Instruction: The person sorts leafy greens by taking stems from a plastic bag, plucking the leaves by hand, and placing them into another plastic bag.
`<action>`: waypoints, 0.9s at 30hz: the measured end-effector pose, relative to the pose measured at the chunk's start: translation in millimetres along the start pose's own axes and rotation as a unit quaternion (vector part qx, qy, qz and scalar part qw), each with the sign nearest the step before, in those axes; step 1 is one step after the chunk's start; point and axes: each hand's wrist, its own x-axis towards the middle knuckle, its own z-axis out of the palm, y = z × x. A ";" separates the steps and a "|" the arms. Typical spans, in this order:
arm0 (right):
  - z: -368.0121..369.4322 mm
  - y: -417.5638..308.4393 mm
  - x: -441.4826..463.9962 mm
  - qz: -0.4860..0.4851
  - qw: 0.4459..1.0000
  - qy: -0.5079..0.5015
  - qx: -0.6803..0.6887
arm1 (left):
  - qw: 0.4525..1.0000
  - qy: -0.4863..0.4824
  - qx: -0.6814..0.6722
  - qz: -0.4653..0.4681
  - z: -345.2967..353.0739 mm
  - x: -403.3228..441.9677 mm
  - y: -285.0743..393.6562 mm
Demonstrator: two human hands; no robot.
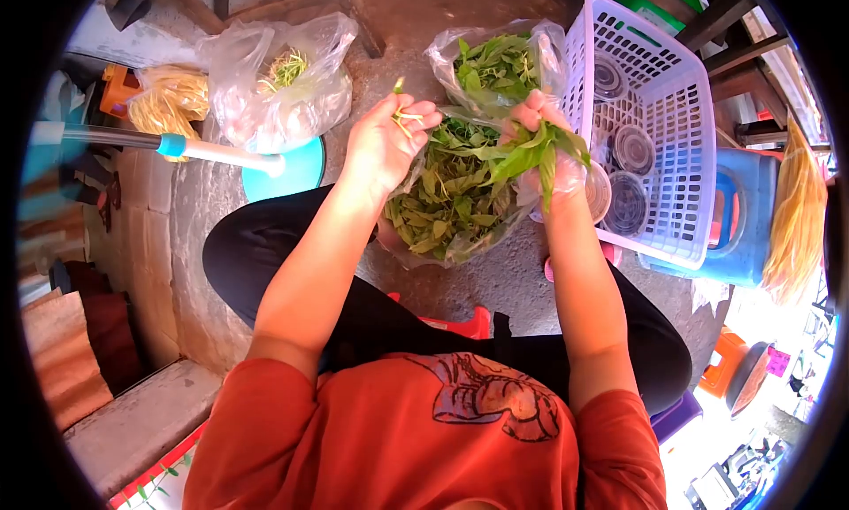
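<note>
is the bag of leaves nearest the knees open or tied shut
Open: the clear bag has its mouth spread wide, and the loose green leaves inside show from above.

- I count three plastic bags [309, 94] [550, 54] [460, 246], upper left to centre
- two hands [385, 143] [550, 147], centre
- one basket [688, 112], upper right
- two yellow bundles [172, 96] [794, 222], left and right

The person wore a red-orange short-sleeved shirt [380, 439] with a dark-outlined print [500, 395] in muted purple and tan across the chest, and black trousers [274, 236]; neither hand, left [539, 125] or right [393, 130], had a sleeve near it.
</note>
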 end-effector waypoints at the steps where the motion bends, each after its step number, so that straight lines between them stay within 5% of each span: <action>1: -1.7 -2.3 2.2 0.000 1.000 -0.007 0.026 | 1.000 -0.003 0.003 -0.015 0.6 -0.2 -2.3; 5: -7.5 -25.2 12.7 -0.022 0.992 0.125 -0.010 | 0.999 -0.016 0.002 -0.040 -7.5 2.8 -4.6; 11: -0.2 -64.8 80.1 -0.191 0.949 0.213 -0.134 | 0.999 0.022 0.009 -0.030 -3.6 -0.1 -9.7; 15: 14.5 -45.2 135.9 -0.132 0.914 0.278 -0.265 | 0.998 0.055 0.001 -0.023 -4.6 -1.2 -5.9; 16: -21.0 -47.4 148.8 -0.160 0.776 0.222 -0.569 | 0.997 0.074 0.001 -0.018 -5.8 -1.2 -1.3; 17: -57.3 -49.7 162.1 -0.221 0.527 0.211 -0.793 | 0.997 0.077 -0.014 -0.008 -9.7 0.0 5.0; 18: -66.2 -51.2 174.2 -0.175 0.635 0.284 -0.697 | 0.995 0.080 -0.050 0.030 -12.1 4.2 16.1; 20: -77.3 -62.8 173.1 -0.024 0.484 0.262 -0.835 | 0.984 0.088 -0.123 0.095 -18.4 19.0 42.3; 21: -97.4 -66.0 174.6 0.022 0.462 0.242 -0.853 | 0.962 0.074 -0.238 0.107 -34.6 39.4 61.7; 23: -130.5 -82.9 183.9 0.063 0.561 0.162 -0.809 | 0.953 0.019 -0.259 0.158 -79.2 78.9 114.4; 24: -137.7 -90.5 187.3 0.080 0.605 0.123 -0.783 | 0.959 0.133 -0.134 0.211 -79.2 90.4 135.3; 25: -94.6 -91.2 172.1 0.089 0.584 0.155 -0.792 | 0.936 0.241 -0.005 0.257 -77.7 103.1 157.0; 27: -24.8 -95.5 145.0 0.105 0.596 0.199 -0.771 | 0.902 0.323 0.147 0.245 -125.0 152.0 195.4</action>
